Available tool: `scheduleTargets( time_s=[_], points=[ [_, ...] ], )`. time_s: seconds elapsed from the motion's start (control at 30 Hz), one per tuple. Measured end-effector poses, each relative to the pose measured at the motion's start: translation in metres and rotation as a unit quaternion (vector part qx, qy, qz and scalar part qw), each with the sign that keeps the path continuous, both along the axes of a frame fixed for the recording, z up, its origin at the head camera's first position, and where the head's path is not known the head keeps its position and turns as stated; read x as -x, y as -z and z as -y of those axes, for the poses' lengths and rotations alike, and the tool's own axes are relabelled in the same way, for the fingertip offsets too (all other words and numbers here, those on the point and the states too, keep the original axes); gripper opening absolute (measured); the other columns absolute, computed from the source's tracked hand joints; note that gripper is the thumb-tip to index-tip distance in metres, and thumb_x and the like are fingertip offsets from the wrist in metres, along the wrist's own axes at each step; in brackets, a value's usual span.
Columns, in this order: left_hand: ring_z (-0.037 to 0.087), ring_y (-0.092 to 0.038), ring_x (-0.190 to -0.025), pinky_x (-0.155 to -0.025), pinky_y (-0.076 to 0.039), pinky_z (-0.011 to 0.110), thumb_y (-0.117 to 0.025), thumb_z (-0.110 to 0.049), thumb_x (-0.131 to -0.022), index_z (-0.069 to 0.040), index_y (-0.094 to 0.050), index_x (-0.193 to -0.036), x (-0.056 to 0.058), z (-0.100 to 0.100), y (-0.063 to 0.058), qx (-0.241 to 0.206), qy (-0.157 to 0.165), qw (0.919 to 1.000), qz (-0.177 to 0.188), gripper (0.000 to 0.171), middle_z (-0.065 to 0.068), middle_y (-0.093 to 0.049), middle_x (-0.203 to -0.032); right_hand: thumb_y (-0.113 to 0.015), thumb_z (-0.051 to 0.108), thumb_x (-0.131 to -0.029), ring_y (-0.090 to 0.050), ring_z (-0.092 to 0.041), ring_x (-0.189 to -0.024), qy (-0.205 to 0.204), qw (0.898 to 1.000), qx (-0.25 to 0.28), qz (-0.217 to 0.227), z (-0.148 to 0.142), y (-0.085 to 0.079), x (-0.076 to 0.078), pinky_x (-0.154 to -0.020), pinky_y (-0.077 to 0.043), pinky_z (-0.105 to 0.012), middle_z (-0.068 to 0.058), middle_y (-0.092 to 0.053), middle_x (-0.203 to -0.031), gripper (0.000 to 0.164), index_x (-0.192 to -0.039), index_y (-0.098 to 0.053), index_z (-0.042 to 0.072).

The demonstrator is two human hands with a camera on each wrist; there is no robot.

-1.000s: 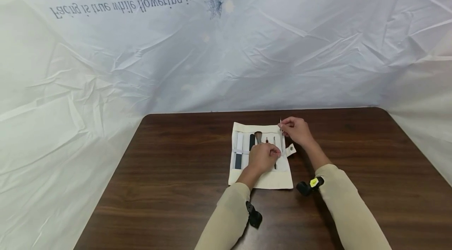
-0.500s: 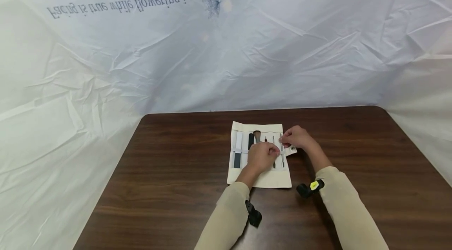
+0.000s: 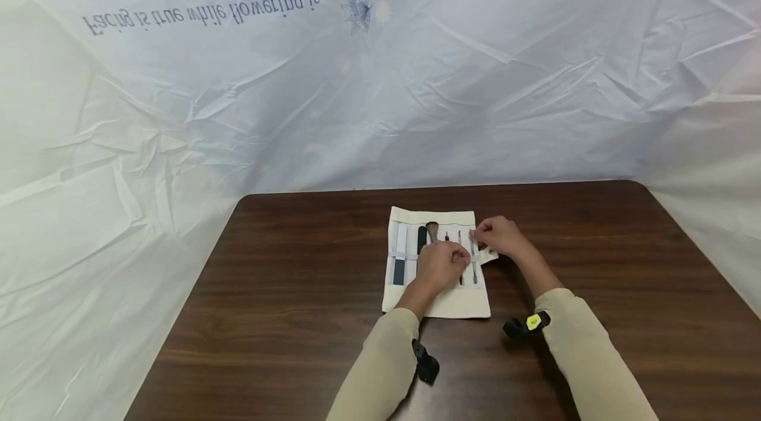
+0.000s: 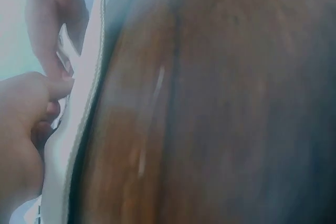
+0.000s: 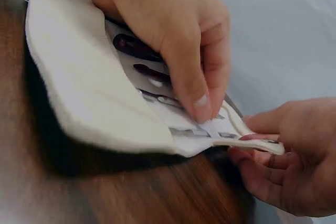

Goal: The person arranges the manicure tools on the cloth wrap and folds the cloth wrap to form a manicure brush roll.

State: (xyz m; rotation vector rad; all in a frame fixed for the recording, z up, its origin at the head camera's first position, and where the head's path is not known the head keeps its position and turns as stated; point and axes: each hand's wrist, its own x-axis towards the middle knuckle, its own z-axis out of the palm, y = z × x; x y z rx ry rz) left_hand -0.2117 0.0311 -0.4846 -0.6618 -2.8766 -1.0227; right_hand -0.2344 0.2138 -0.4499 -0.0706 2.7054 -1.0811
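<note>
An off-white fabric tool roll [image 3: 458,306] lies unfolded on the table, with slim tools in a row under a white elastic band [image 5: 214,128]. My left hand [image 3: 438,267] rests over the roll and pinches the band near its right end. With thumb and fingertips, my right hand [image 3: 501,234] holds the upper end of a thin metal tool [image 3: 474,270] at the roll's right edge; the tool runs beneath the band. Close to the right hand is the snap tab [image 3: 490,254], partly covered in the head view. Both hands [image 4: 21,129] also appear in the left wrist view.
Left of my left hand, the roll holds a white-and-dark-grey flat strip [image 3: 401,269], a black piece [image 3: 422,237] and a brush [image 3: 433,228]. Another thin tool [image 3: 460,241] sits beside the held one. Brown wooden table [image 3: 285,289]; white printed sheeting [image 3: 380,110] hangs behind.
My right hand has moved down toward the band, and the metal tool has slid down with it through the band. The left hand has stayed at the band.
</note>
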Motion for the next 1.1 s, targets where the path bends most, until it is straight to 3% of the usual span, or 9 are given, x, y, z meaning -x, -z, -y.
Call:
scheduleTargets(
  time_s=[0.13,0.27,0.33,0.43,0.53,0.73,0.87,0.97,1.1],
  points=[
    [0.001,-0.045,-0.052,-0.054,-0.038,0.017,-0.065,-0.015,-0.097,-0.012,-0.08,-0.1,0.002,0.013,-0.007,-0.12,0.004,0.9924,0.027,0.015,0.002,-0.068,-0.068,-0.047,0.036,-0.108,-0.065,-0.014,-0.076,0.0,0.999,0.035,0.002,-0.013,0.001,-0.017,-0.066,-0.053,-0.03,-0.021,-0.07,-0.098,0.049,-0.12,-0.065,-0.008],
    [0.004,-0.045,-0.054,-0.053,-0.04,0.019,-0.068,-0.009,-0.094,-0.004,-0.079,-0.099,0.017,0.043,-0.016,-0.202,-0.038,0.9785,0.014,0.013,0.007,-0.064,-0.069,-0.041,0.044,-0.109,-0.067,-0.012,-0.071,0.009,0.992,0.107,0.06,-0.031,0.003,-0.043,-0.065,-0.059,-0.029,-0.014,-0.068,-0.092,0.063,-0.13,-0.055,-0.013],
    [0.005,-0.048,-0.059,-0.056,-0.042,0.021,-0.069,-0.01,-0.093,-0.004,-0.079,-0.098,0.029,0.062,-0.018,-0.205,-0.094,0.9742,0.005,0.013,0.007,-0.066,-0.072,-0.04,0.045,-0.109,-0.067,-0.011,-0.068,0.006,0.986,0.14,0.094,-0.038,0.006,-0.056,-0.064,-0.059,-0.029,-0.009,-0.067,-0.086,0.064,-0.129,-0.054,-0.014],
    [0.012,-0.055,-0.066,-0.064,-0.046,0.025,-0.068,-0.014,-0.095,-0.006,-0.079,-0.099,0.045,0.089,-0.018,-0.184,-0.18,0.9659,0.025,0.014,0.009,-0.07,-0.082,-0.04,0.044,-0.109,-0.067,-0.011,-0.066,-0.013,0.977,0.168,0.131,-0.042,0.008,-0.073,-0.062,-0.059,-0.028,-0.004,-0.065,-0.081,0.063,-0.124,-0.056,-0.015],
    [0.02,-0.064,-0.08,-0.075,-0.051,0.033,-0.064,-0.016,-0.099,-0.004,-0.076,-0.106,0.059,0.11,-0.018,-0.161,-0.217,0.9609,0.062,0.019,0.012,-0.073,-0.097,-0.042,0.04,-0.109,-0.067,-0.01,-0.062,-0.054,0.971,0.178,0.149,-0.035,0.008,-0.086,-0.058,-0.058,-0.027,-0.003,-0.063,-0.076,0.057,-0.115,-0.061,-0.013],
    [0.03,-0.066,-0.108,-0.091,-0.053,0.044,-0.056,-0.024,-0.105,-0.004,-0.065,-0.131,0.075,0.121,-0.024,-0.14,-0.168,0.9675,0.126,0.034,0.016,-0.069,-0.122,-0.049,0.035,-0.107,-0.064,-0.004,-0.052,-0.108,0.957,0.19,0.19,-0.01,0.004,-0.1,-0.05,-0.053,-0.021,0.002,-0.064,-0.065,0.045,-0.091,-0.067,-0.004],
    [0.035,-0.051,-0.139,-0.112,-0.044,0.053,-0.048,-0.031,-0.109,-0.014,-0.043,-0.155,0.078,0.115,-0.025,-0.105,-0.105,0.9754,0.163,0.05,0.016,-0.055,-0.148,-0.053,0.034,-0.105,-0.063,-0.002,-0.05,-0.109,0.953,0.196,0.206,-0.002,0.007,-0.102,-0.048,-0.05,-0.019,0.004,-0.066,-0.062,0.043,-0.087,-0.067,-0.003],
    [0.035,-0.043,-0.146,-0.117,-0.038,0.055,-0.045,-0.032,-0.11,-0.017,-0.046,-0.153,0.075,0.11,-0.023,-0.069,-0.083,0.9818,0.156,0.047,0.013,-0.049,-0.155,-0.055,0.031,-0.104,-0.062,-0.002,-0.049,-0.104,0.953,0.196,0.205,0.0,0.01,-0.104,-0.048,-0.049,-0.018,0.004,-0.066,-0.061,0.039,-0.085,-0.065,-0.002],
    [0.031,-0.061,-0.125,-0.105,-0.05,0.049,-0.052,-0.026,-0.107,-0.012,-0.067,-0.131,0.072,0.105,-0.019,-0.064,-0.111,0.9858,0.109,0.031,0.012,-0.064,-0.137,-0.056,0.026,-0.104,-0.062,-0.001,-0.049,-0.099,0.955,0.196,0.201,-0.001,0.012,-0.105,-0.047,-0.049,-0.016,0.004,-0.066,-0.062,0.035,-0.086,-0.065,-0.002]
  ],
)
